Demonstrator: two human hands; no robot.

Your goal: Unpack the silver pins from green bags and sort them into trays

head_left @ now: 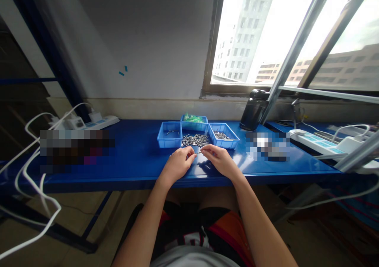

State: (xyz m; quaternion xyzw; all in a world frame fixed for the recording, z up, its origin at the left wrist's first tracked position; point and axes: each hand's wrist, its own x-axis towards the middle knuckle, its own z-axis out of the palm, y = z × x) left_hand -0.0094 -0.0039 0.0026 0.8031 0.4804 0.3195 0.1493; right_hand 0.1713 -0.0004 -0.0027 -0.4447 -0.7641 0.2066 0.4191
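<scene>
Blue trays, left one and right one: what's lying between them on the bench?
A loose pile of small metal pins lies between the left tray and the right tray, per the head view.

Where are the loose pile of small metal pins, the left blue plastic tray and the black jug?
loose pile of small metal pins (195, 140), head view, pile middle.
left blue plastic tray (169, 142), head view, front wall.
black jug (254, 111), head view, body.

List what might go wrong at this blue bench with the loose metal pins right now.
1. The loose pile of small silver metal pins lies bare on the blue bench top, outside the trays; a sweep of the left hand or right hand could scatter them to the floor.
2. The tiny pin pinched between both hands' fingertips may slip.
3. The shallow blue plastic trays sit close by; pins could land in the wrong one.
</scene>
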